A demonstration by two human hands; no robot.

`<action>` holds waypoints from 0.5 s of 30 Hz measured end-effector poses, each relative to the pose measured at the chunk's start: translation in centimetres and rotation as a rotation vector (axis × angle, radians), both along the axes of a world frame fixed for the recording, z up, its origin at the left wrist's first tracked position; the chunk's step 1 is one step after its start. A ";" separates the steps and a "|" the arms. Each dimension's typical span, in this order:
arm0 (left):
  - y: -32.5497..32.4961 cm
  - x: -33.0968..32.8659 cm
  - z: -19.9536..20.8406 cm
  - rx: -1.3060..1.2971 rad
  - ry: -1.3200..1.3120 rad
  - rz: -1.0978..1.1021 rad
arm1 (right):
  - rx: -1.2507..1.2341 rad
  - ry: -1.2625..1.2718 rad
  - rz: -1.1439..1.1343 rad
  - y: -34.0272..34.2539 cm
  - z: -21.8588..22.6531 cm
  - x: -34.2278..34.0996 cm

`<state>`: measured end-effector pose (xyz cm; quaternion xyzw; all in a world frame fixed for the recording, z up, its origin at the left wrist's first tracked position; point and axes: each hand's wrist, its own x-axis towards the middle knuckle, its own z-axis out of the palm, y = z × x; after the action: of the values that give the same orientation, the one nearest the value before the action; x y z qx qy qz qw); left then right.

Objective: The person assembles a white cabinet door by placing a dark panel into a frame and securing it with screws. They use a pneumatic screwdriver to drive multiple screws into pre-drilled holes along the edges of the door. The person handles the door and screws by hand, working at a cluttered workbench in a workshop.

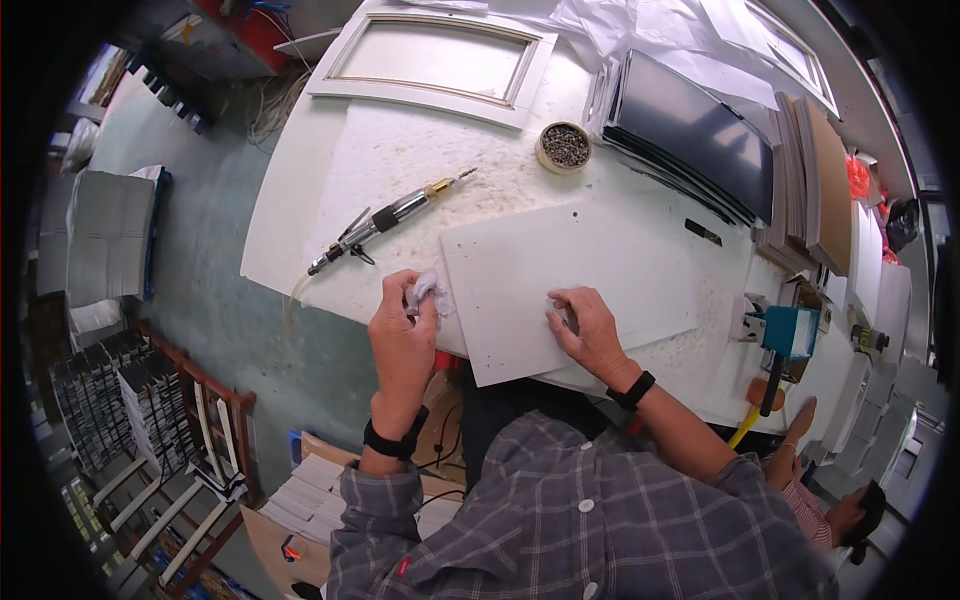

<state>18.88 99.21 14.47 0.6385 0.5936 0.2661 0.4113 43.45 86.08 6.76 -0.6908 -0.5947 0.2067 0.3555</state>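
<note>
A flat white panel point(540, 250) with small holes near its edges lies on the worktable, its near corner reaching past the table's front edge. My left hand point(402, 325) is closed around a crumpled whitish cloth or tissue point(427, 290), just off the panel's left edge. Over the panel's middle is my right hand point(588, 328), its fingers curled with thumb and forefinger close together. Whatever those fingertips may hold is too small to make out. Beyond my left hand rests a silver and black air screwdriver point(385, 217), its gold tip pointing away to the right.
A round tub of screws point(564, 147) stands behind the panel, near a white rectangular frame point(430, 97). Dark glossy panels point(700, 130) are stacked at the far right. A blue tool point(790, 332) sits at the right. Another person point(815, 510) is at lower right.
</note>
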 end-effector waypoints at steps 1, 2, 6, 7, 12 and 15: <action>0.9 -0.1 -0.9 0.102 0.065 -0.046 | 0.033 -0.030 0.027 -0.1 -0.7 0.2; 1.5 0.0 -1.6 0.206 0.129 -0.094 | 0.067 -0.060 0.054 -0.3 -1.3 0.4; 3.3 1.7 -2.7 0.282 0.192 -0.179 | 0.083 -0.036 0.052 -0.4 -1.2 0.4; 3.4 2.3 -2.8 0.254 0.223 -0.188 | 0.086 -0.033 0.052 -0.4 -1.2 0.4; 4.1 3.4 -5.0 0.280 0.360 -0.255 | 0.101 -0.031 0.079 -0.4 -1.2 0.8; 4.3 3.9 -5.8 0.314 0.386 -0.264 | 0.094 -0.017 0.057 -0.4 -1.5 0.8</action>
<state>22.73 103.51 8.70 0.8051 0.5241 0.1724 0.2177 44.25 85.63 5.29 -0.6578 -0.6263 0.1825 0.3765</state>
